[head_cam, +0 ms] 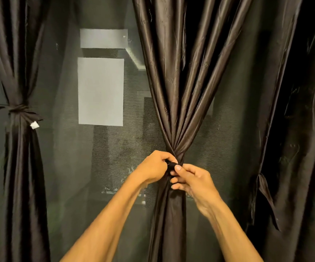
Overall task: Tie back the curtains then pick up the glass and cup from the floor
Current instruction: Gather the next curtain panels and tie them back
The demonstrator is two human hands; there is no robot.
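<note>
Head view, close up at the curtains. Gripped the dark tie [171, 165] with the left hand [154, 165], fingers curled tight round it, at the left of the gathered waist of the middle curtain [173, 91]. Pinched the same tie from the right with the right hand [192, 181], thumb on top, other fingers curled against the cloth. Kept both hands almost touching at the knot, straight ahead. Had open mesh screen [100, 167] to the left, as far as the left curtain [20, 176], already bound by a knotted band [19, 110]. Saw the right curtain [289, 120] hanging ungathered near the right hand but apart from it, loose strip [264, 188] dangling.
</note>
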